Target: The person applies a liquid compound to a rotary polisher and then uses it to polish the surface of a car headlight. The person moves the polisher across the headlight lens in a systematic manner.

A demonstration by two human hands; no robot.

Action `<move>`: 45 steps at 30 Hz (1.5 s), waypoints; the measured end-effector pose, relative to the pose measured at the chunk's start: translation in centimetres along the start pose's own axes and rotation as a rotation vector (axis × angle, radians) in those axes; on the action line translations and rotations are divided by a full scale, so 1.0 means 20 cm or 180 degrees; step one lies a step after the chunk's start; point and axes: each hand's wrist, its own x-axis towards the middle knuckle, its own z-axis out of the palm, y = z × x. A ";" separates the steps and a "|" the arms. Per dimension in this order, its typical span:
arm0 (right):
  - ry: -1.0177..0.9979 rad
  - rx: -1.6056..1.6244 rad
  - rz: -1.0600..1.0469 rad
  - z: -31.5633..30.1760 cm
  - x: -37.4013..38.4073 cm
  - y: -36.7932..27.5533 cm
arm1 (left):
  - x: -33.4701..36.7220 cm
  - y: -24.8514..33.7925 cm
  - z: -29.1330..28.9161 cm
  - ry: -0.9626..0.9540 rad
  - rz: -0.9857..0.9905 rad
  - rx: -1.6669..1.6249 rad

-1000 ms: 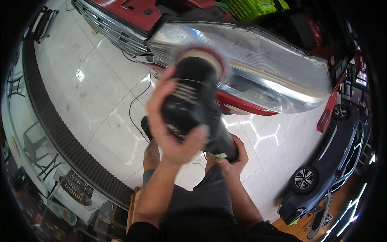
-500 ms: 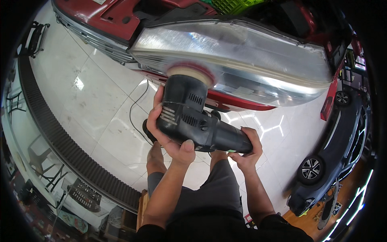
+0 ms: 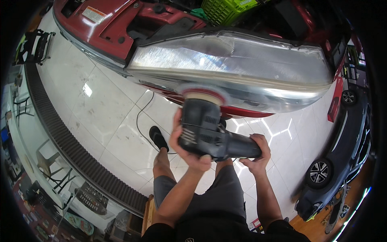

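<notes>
A black polisher (image 3: 203,131) is held between my two hands, its round pad (image 3: 203,94) blurred by motion against the lower edge of a car headlight (image 3: 250,64). My left hand (image 3: 189,153) wraps around the polisher's head from the left and below. Around the end of its handle, my right hand (image 3: 258,153) is closed. The headlight's clear lens looks hazy, with fine swirl marks on the upper left part. Red bodywork (image 3: 109,24) surrounds the headlight.
A green plastic crate (image 3: 225,11) sits on the car behind the headlight. A thin cable (image 3: 139,117) lies on the tiled floor near my foot (image 3: 158,138). On the left runs a dark ribbed strip (image 3: 76,151); a dark car (image 3: 334,149) stands at right.
The polisher, with both hands on it, has moved right and down in view, its pad now lower on the headlight. The view has shifted, showing more of the red bodywork and crate.
</notes>
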 end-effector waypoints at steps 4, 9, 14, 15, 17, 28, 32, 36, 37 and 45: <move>-0.0278 -0.0040 0.0093 0.09 0.01 -0.14 | 0.19 0.14 -0.13 0.0562 -0.1064 -0.0591; -0.0123 0.0577 0.0686 0.11 -0.07 -0.22 | 0.25 0.29 -0.06 0.0201 -0.0836 -0.0095; 0.0235 0.1598 0.1420 -0.01 -0.24 -0.17 | 0.18 0.36 0.16 -0.0595 -0.0274 0.0280; 0.0328 0.1689 0.1513 -0.04 -0.28 -0.17 | 0.17 0.38 0.20 -0.0796 -0.0192 0.0336; 0.0498 0.1834 0.1675 -0.10 -0.36 -0.16 | 0.17 0.41 0.28 -0.1180 -0.0054 0.0474; 0.0744 0.2038 0.2328 -0.42 -0.55 -0.16 | 0.08 0.60 0.78 -0.2072 -0.0183 0.0780; 0.0647 0.1929 0.2269 -0.50 -0.50 -0.19 | 0.03 0.58 0.87 -0.1730 -0.0169 0.0711; 0.0583 0.2047 0.2618 -0.56 -0.47 -0.27 | -0.01 0.59 0.88 -0.1554 -0.0168 0.0822; 0.0591 0.2010 0.2663 -0.58 -0.46 -0.29 | -0.01 0.59 0.88 -0.1560 -0.0248 0.0872; 0.1365 0.1620 0.2511 -0.65 -0.42 -0.35 | -0.02 0.60 0.95 -0.1535 -0.0395 0.0758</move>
